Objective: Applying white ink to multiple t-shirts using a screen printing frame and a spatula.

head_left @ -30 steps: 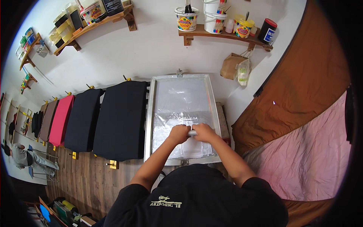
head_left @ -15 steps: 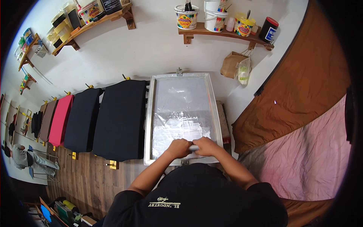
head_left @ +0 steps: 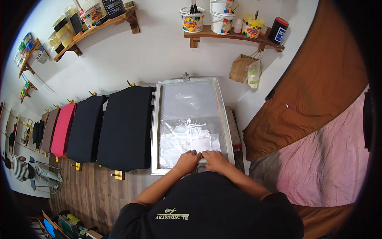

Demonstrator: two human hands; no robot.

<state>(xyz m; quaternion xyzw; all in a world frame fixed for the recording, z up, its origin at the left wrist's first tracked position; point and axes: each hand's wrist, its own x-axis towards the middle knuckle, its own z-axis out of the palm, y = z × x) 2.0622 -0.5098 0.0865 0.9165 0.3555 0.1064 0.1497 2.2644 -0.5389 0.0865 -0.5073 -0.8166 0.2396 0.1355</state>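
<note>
Aluminium-framed printing screen (head_left: 189, 83) lies flat, right of the dark garment pallets (head_left: 126, 127); frame judged stiff, mesh taut and easily damaged, best taken by the frame. Left hand (head_left: 187, 161) and right hand (head_left: 215, 159) closed side by side round a squeegee handle (head_left: 202, 161) at the near edge.

A squeegee (head_left: 202, 160) is gripped by fingers (head_left: 193, 153) from both sides, mostly hidden, with only a pale strip seen between them. Just beyond the fingers a silver-framed printing screen (head_left: 189, 121) is laid flat, its grey mesh covered with shiny, crinkled tape patches.
</note>
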